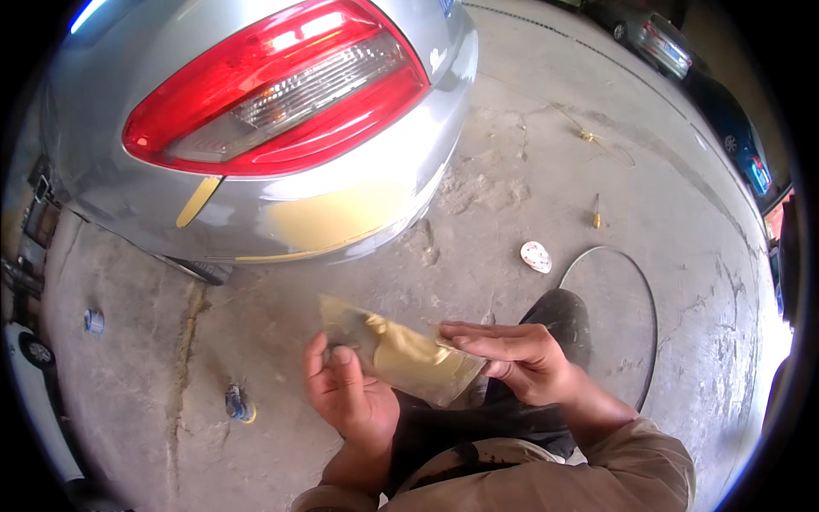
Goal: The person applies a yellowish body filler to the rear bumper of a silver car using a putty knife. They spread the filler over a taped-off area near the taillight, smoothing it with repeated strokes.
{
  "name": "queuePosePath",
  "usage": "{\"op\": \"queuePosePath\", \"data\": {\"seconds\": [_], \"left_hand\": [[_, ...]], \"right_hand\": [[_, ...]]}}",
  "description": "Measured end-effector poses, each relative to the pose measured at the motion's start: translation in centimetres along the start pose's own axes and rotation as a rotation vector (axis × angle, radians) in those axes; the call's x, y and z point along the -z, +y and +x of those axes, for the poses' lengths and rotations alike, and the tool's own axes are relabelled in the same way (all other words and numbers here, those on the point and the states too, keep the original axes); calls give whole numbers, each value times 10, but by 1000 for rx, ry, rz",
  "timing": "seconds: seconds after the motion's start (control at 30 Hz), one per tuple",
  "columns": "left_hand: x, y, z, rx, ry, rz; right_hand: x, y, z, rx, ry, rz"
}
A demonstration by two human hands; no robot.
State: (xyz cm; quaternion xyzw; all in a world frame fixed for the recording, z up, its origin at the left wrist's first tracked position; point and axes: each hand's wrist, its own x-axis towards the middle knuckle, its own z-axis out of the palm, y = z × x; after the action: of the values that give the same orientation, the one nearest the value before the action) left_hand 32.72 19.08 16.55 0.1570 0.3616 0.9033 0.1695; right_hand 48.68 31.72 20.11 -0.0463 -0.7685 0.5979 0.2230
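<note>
In front of my lap, my left hand (pixel 354 388) grips a thin, flat putty board (pixel 345 324) by its left end, thumb on top. Yellow body filler (pixel 414 358) is smeared over it, with a thick ridge along the upper side. My right hand (pixel 520 354) is closed at the right end, fingers nearly straight and thumb beneath, on what looks like a flat putty spreader; the fingers partly hide it. Ahead stands a silver car's rear bumper (pixel 153 209), with a smooth yellow filler patch (pixel 333 213) below the red tail light (pixel 281 94). A short yellow strip (pixel 199 201) sits under the light's left corner.
On the concrete floor (pixel 503 154) lie a white round lid (pixel 536 257), a small yellow-handled tool (pixel 597 218), a black hose (pixel 653 316), a blue-and-yellow object (pixel 239 404) and a blue can (pixel 94 322). Other cars (pixel 657 43) are parked at the far right.
</note>
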Motion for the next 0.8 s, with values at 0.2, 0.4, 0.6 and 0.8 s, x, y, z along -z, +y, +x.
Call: {"op": "queuePosePath", "data": {"seconds": [0.2, 0.4, 0.6, 0.8], "left_hand": [[-3, -26, 18, 208, -153, -83], [-29, -70, 5, 604, -120, -151], [-41, -27, 31, 285, 91, 36], [-20, 52, 48, -118, 341, 461]], "right_hand": [[69, 73, -19, -373, 211, -55], [113, 134, 7, -316, 145, 1089], [120, 160, 25, -450, 375, 1258], [141, 183, 48, -385, 655, 1104]]}}
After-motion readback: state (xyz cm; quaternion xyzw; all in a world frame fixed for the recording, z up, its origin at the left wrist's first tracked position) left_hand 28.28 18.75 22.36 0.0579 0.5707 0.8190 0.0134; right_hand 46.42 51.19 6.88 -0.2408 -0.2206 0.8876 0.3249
